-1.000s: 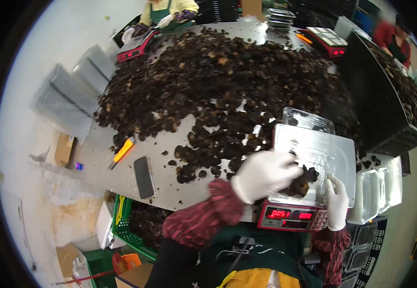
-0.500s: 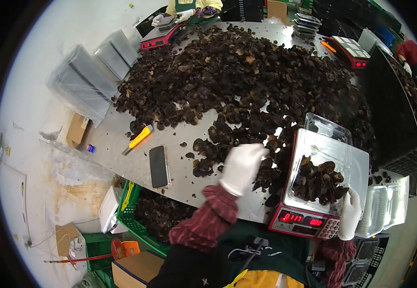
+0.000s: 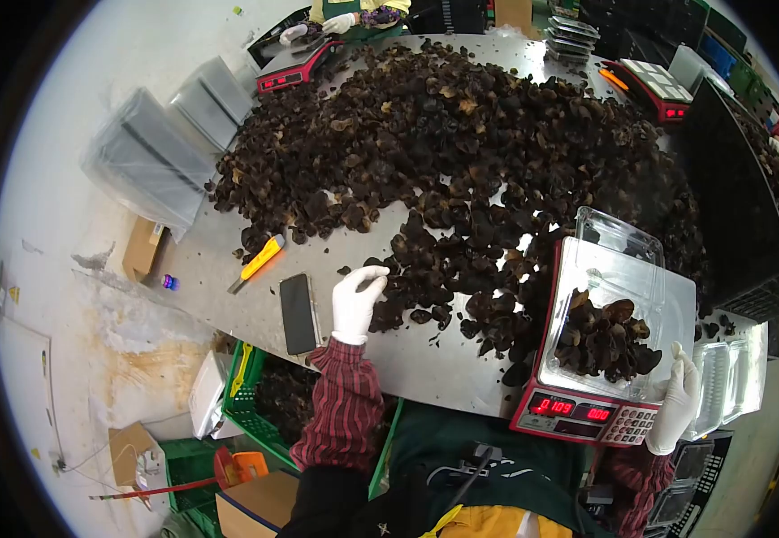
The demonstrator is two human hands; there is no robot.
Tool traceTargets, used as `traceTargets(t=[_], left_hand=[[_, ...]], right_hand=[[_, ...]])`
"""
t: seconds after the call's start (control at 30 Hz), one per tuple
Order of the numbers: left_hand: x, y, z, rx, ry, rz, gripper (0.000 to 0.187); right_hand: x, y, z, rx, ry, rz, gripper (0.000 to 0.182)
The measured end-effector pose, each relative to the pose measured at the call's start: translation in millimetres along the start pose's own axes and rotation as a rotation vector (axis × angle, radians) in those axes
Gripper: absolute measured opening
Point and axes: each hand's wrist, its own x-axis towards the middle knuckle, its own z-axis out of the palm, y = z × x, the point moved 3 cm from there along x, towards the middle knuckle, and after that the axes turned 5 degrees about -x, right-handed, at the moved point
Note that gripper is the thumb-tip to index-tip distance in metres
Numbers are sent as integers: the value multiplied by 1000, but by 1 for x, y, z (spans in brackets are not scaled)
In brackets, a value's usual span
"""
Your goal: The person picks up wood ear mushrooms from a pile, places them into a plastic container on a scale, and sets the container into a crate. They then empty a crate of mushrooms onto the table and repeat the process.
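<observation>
My left hand (image 3: 356, 303), in a white glove, is at the left edge of the loose dark wood ear mushrooms (image 3: 421, 260). Its fingers are curved, with a gap between thumb and forefinger, and I see nothing held between them. My right hand (image 3: 676, 403), gloved too, rests beside the right edge of the red scale (image 3: 540, 363), fingers stretched upward. On the scale, a clear plastic tray (image 3: 621, 254) with its lid folded back carries a small heap of wood ear (image 3: 606, 339). The red display (image 3: 571, 409) reads 0.109.
A phone (image 3: 297, 314) and a yellow cutter knife (image 3: 258, 263) lie on the metal table (image 3: 219, 260). Clear trays (image 3: 721, 381) stand right, below a black crate (image 3: 739, 206). A green crate (image 3: 242, 403) sits below the table. A co-worker's gloved hands (image 3: 336, 25) are at the far scale (image 3: 295, 72).
My left hand has moved left across the table from beside the scale. My right hand has shifted slightly right, away from the tray's mushrooms. The reading has dropped from 0.117 to 0.109.
</observation>
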Motion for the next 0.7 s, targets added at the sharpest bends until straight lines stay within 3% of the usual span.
traceTargets(t=[0.07,0.1,0.17,0.23,0.3,0.4,0.43,0.5,0.57,0.7], left_hand=[[-8,5,-9,-159,-60,-164,15],[-12,10,-15,-116,-55,-129,15],[-21,18,-31,-86,-102,-146,15],[-30,18,-52,-70,-232,-178,13],[-40,9,-82,193,-473,-102,13],[-53,8,-102,827,-416,-237,20],[-53,9,-95,824,-421,-231,20],[-52,45,-55,560,-253,202,28],[-53,62,1,327,-427,211,41],[-69,67,114,435,-639,427,48]], right_hand=[[0,-3,1,25,3,8,25],[0,-14,6,-78,-22,-186,23],[-4,-26,14,-185,-43,-375,22],[-9,-32,24,-559,-256,-546,22],[-6,-26,25,-613,-222,-628,23],[-7,-37,24,-537,-299,-574,25],[-8,-35,25,-541,-293,-571,25],[-7,-27,23,-360,-84,-404,25],[-8,-30,18,-309,-96,-296,25],[-10,-26,11,-278,-63,-230,25]])
